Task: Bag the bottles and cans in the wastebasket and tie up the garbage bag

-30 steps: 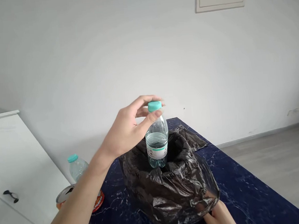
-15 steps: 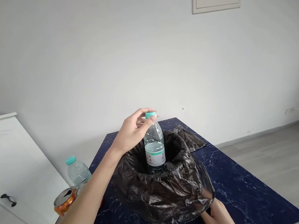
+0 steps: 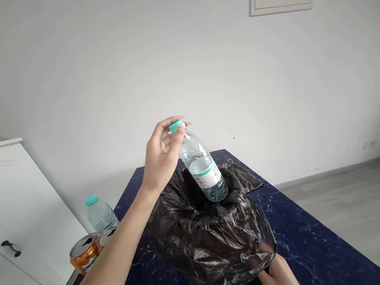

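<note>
My left hand (image 3: 162, 156) pinches the teal cap of a clear water bottle (image 3: 202, 165) and holds it tilted, base pointing right, over the mouth of a black plastic bag (image 3: 211, 233). The bottle's base sits at the bag's rim level. The bag stands open on a dark blue marbled table (image 3: 301, 243). My right hand (image 3: 280, 276) grips the bag's near right edge at the bottom of the view; only part of it shows.
A second teal-capped bottle (image 3: 100, 214) and two opened orange cans (image 3: 86, 253) stand at the table's left edge. A white cabinet (image 3: 13, 211) is at the left. Grey floor (image 3: 358, 207) lies to the right, a white wall behind.
The bottle stood upright and low in the bag half a second ago; it is now higher and tilted, cap to the left. My right hand has kept its hold on the bag.
</note>
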Motion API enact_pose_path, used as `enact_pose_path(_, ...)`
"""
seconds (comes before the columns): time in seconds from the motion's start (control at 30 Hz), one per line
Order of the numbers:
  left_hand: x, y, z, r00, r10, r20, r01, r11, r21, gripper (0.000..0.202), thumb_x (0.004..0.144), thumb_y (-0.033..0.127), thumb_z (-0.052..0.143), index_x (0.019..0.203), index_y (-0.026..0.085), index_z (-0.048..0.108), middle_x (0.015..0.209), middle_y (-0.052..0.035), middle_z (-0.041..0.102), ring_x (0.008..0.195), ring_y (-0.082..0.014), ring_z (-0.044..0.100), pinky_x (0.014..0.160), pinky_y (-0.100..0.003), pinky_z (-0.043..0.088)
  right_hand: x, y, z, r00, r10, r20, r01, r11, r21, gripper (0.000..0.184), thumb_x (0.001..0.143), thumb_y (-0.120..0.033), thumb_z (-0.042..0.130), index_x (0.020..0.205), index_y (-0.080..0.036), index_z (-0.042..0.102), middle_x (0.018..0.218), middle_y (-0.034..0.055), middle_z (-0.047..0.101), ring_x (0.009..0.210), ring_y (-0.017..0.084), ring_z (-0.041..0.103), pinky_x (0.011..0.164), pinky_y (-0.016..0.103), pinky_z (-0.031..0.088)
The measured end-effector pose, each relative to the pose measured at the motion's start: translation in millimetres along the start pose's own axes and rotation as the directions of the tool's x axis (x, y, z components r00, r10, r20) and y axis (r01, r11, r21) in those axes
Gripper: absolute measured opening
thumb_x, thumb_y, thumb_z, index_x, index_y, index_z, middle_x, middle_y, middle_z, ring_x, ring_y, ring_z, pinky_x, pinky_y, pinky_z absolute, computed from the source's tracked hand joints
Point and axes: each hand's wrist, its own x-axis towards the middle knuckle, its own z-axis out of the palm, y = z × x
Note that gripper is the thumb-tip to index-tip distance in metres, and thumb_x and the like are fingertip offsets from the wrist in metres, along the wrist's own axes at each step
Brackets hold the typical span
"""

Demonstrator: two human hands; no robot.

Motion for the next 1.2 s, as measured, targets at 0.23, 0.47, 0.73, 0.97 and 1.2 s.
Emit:
enact_pose_path(0.23, -10, -6, -7.3, 0.994, -0.047, 0.102, 0.035, 0.993, 0.112, 0.030, 0.105, 0.046, 0.070, 0.128, 0.027, 0.069, 0.133, -0.0080, 0.078, 0.111, -0.0234, 0.077, 0.099, -0.041, 0.062, 0, 0, -1, 1.000, -0.006, -0.025, 0.006, 1.000, -0.027, 0.058, 0.095, -0.070, 0.063, 0.120, -0.022, 0.085, 0.096, 0.0152, 0.084, 0.077, 0.031, 0.078, 0.075, 0.033, 0.063)
enact_pose_path(0.47, -17, -14, -11.3, 0.983, -0.085, 0.165, 0.054, 0.981, 0.184, 0.030, 0.104, 0.049, 0.069, 0.126, 0.028, 0.071, 0.127, -0.0081, 0.080, 0.102, -0.0244, 0.078, 0.095, -0.043, 0.064, 1, 5, 0, 1.000, -0.026, -0.013, 0.026, 0.999, -0.028, 0.061, 0.095, -0.074, 0.061, 0.115, -0.021, 0.086, 0.097, 0.0168, 0.085, 0.084, 0.032, 0.079, 0.076, 0.033, 0.064)
enact_pose_path(0.73, -23, -26, -18.0, 0.851, -0.274, 0.448, 0.107, 0.925, 0.364, 0.039, 0.106, 0.057, 0.062, 0.133, 0.030, 0.070, 0.130, -0.0100, 0.079, 0.111, -0.0287, 0.078, 0.090, -0.044, 0.064, -1, 12, 1, 1.000, -0.007, 0.027, 0.007, 1.000, 0.011, 0.054, 0.098, -0.067, 0.064, 0.112, -0.021, 0.086, 0.121, 0.0198, 0.082, 0.113, 0.036, 0.079, 0.092, 0.036, 0.064)
enact_pose_path(0.97, -24, -25, -23.5, 0.832, -0.315, 0.457, 0.076, 0.881, 0.467, 0.045, 0.107, 0.062, 0.057, 0.136, 0.030, 0.070, 0.144, -0.0099, 0.074, 0.127, -0.0318, 0.073, 0.098, -0.045, 0.063, 0, 10, -1, 0.992, 0.104, 0.069, -0.106, 0.994, 0.035, 0.059, 0.098, -0.070, 0.059, 0.120, -0.022, 0.086, 0.127, 0.0193, 0.081, 0.092, 0.033, 0.081, 0.066, 0.030, 0.063)
enact_pose_path(1.2, -28, -23, -32.5, 0.796, -0.342, 0.499, 0.013, 0.834, 0.551, 0.046, 0.107, 0.062, 0.056, 0.139, 0.033, 0.072, 0.147, -0.0074, 0.074, 0.130, -0.0349, 0.072, 0.100, -0.046, 0.061, -2, 16, -1, 0.991, 0.091, 0.099, -0.091, 0.996, -0.007, 0.062, 0.101, -0.071, 0.053, 0.120, -0.021, 0.085, 0.134, 0.0202, 0.078, 0.107, 0.034, 0.080, 0.074, 0.029, 0.064)
